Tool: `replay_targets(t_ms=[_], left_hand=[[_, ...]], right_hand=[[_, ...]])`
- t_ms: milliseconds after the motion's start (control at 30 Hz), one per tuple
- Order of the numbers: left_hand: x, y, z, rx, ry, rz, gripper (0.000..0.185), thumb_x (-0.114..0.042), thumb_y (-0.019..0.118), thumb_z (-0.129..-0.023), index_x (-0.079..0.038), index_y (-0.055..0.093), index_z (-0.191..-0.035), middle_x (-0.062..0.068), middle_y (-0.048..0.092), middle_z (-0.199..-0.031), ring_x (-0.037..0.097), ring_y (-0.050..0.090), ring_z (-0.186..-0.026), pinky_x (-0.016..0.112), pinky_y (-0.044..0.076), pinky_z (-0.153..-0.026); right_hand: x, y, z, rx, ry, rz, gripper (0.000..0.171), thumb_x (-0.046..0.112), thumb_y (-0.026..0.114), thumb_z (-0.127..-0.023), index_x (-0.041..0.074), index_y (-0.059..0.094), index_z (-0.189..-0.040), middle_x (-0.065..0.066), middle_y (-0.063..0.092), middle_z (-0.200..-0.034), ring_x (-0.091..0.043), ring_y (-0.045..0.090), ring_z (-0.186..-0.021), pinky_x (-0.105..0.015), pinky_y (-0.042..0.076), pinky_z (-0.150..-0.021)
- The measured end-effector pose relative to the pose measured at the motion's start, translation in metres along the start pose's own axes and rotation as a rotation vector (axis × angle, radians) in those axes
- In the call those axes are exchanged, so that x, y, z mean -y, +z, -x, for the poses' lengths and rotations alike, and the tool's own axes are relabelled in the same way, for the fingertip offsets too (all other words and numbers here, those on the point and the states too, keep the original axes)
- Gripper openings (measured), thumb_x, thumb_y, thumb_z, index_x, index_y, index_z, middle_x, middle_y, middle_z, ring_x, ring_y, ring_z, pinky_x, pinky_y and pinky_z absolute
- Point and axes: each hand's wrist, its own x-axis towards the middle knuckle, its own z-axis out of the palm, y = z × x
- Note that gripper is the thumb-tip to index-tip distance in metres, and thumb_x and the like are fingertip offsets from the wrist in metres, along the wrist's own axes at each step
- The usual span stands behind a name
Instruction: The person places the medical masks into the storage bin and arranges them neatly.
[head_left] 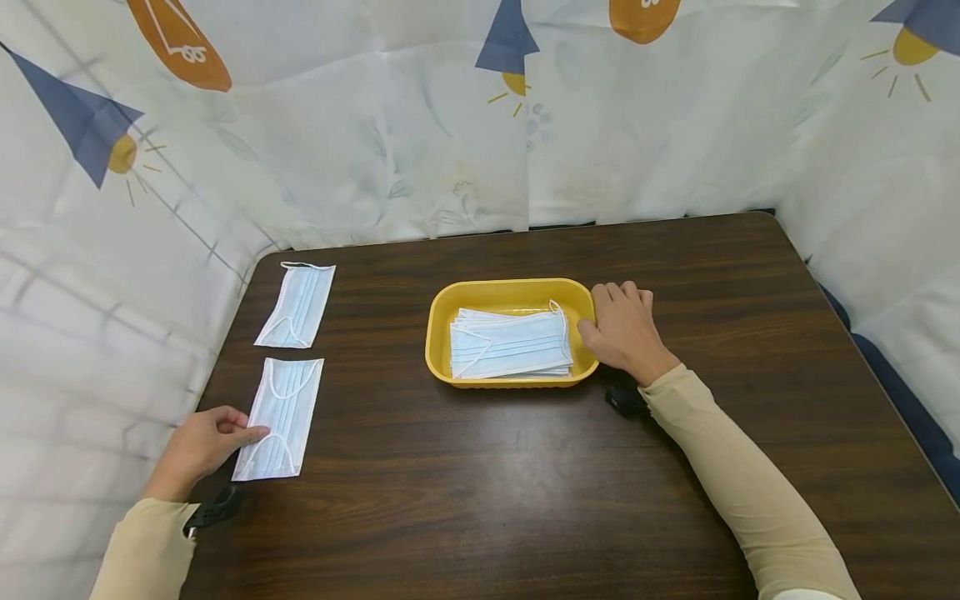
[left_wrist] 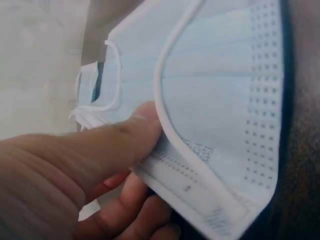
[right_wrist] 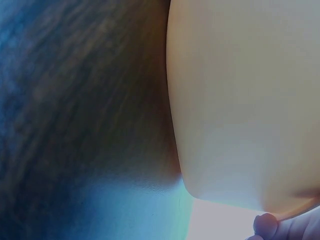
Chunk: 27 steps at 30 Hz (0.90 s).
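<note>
My left hand pinches the near left part of a pale blue pleated face mask between thumb and fingers. In the left wrist view the thumb lies on the mask's blue face, beside a white ear loop, with the other fingers behind it. At the right end of a yellow plastic basket, my right hand grips the rim, thumb toward the inside. Several stacked face masks lie in the basket. The basket's wall fills much of the right wrist view, with fingertips at its lower corner.
A second loose face mask lies at the far left of the dark wooden table. White patterned sheeting hangs behind the table and along both sides. A dark strapped device sits at each wrist.
</note>
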Motion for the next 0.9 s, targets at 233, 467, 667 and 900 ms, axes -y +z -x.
replay_targets(t_ms=[233,467,667,900], left_hand=[[-0.003,-0.002,0.002,0.008,0.02,0.038,0.04,-0.022,0.073,-0.092,0.01,0.06,-0.111,0.029,0.073,-0.098,0.019,0.065,-0.077,0.031,0.047,-0.063],[-0.006,-0.005,0.007,0.007,0.051,0.143,0.04,-0.019,0.058,-0.103,0.01,0.052,-0.13,0.028,0.069,-0.102,0.012,0.06,-0.075,0.026,0.048,-0.061],[-0.01,-0.01,0.011,-0.002,0.06,0.162,0.04,-0.02,0.053,-0.105,0.009,0.049,-0.133,0.036,0.066,-0.11,0.01,0.061,-0.076,0.026,0.05,-0.062],[-0.011,-0.011,0.013,0.005,0.043,0.152,0.041,-0.021,0.051,-0.106,0.009,0.046,-0.134,0.037,0.065,-0.11,0.016,0.063,-0.079,0.027,0.049,-0.062]], right_hand=[[0.001,0.0,0.0,0.005,0.007,-0.004,0.024,0.026,0.047,-0.092,0.004,0.056,-0.097,-0.01,0.051,-0.086,-0.033,0.039,-0.088,-0.048,0.025,-0.083],[0.001,0.0,0.0,-0.01,0.001,-0.004,0.022,0.025,0.048,-0.092,0.005,0.056,-0.096,-0.01,0.051,-0.085,-0.032,0.039,-0.087,-0.048,0.025,-0.082],[0.0,-0.001,-0.001,-0.006,0.005,0.0,0.024,0.027,0.048,-0.093,0.004,0.056,-0.098,-0.01,0.052,-0.086,-0.033,0.04,-0.088,-0.048,0.025,-0.083],[0.001,-0.001,0.0,0.011,0.014,-0.006,0.027,0.028,0.047,-0.093,0.003,0.057,-0.101,-0.011,0.054,-0.088,-0.033,0.04,-0.09,-0.049,0.026,-0.084]])
